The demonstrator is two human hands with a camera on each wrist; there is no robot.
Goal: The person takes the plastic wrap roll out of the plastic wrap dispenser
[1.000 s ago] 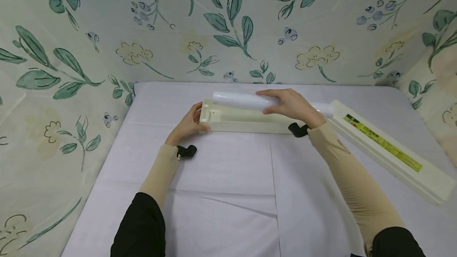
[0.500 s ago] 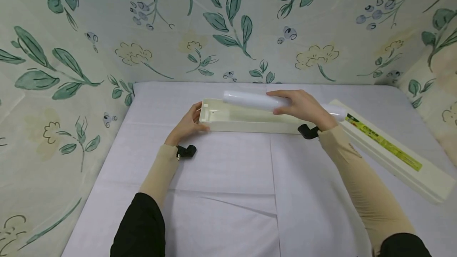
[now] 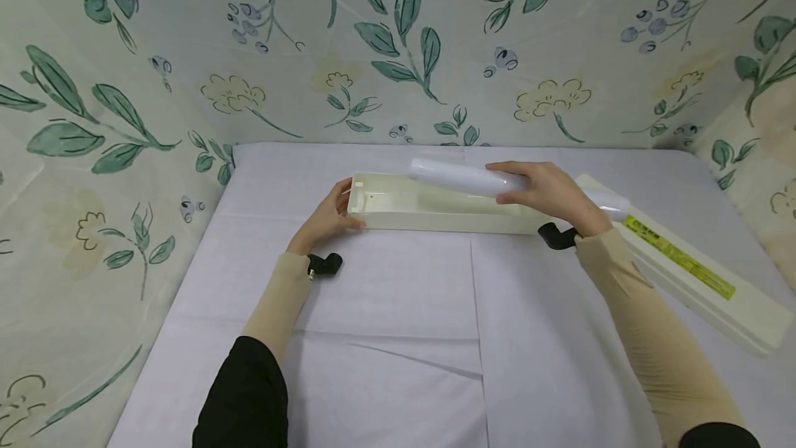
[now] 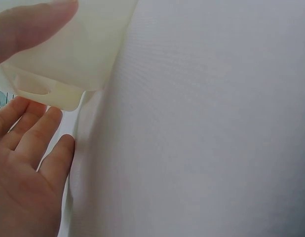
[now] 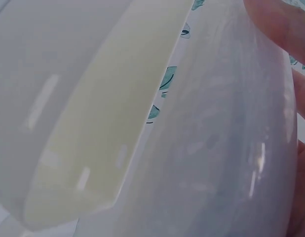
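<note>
A long cream plastic box [image 3: 448, 222], its top uncovered, lies across the back of the table. My left hand [image 3: 326, 218] holds its left end. In the left wrist view the thumb [image 4: 31, 27] lies on the front wall and the fingertips meet the end. Over the box's right part, my right hand [image 3: 547, 192] grips a glossy white roll of plastic wrap [image 3: 457, 177] from above. The roll is tilted, its left end above the box and its right end over the lid. The right wrist view shows the roll [image 5: 216, 133] close beside the box's wall [image 5: 108, 98].
A long cream lid [image 3: 746, 320] with a yellow-green label [image 3: 680, 258] lies slantwise at the right, its far end near the box. White cloth [image 3: 398, 337] covers the table. A floral curtain [image 3: 286, 40] hangs behind and at the sides.
My right hand has moved right and slightly toward me, carrying the roll of plastic wrap. Its right end now reaches over the lid's label. The left hand and box have stayed in place.
</note>
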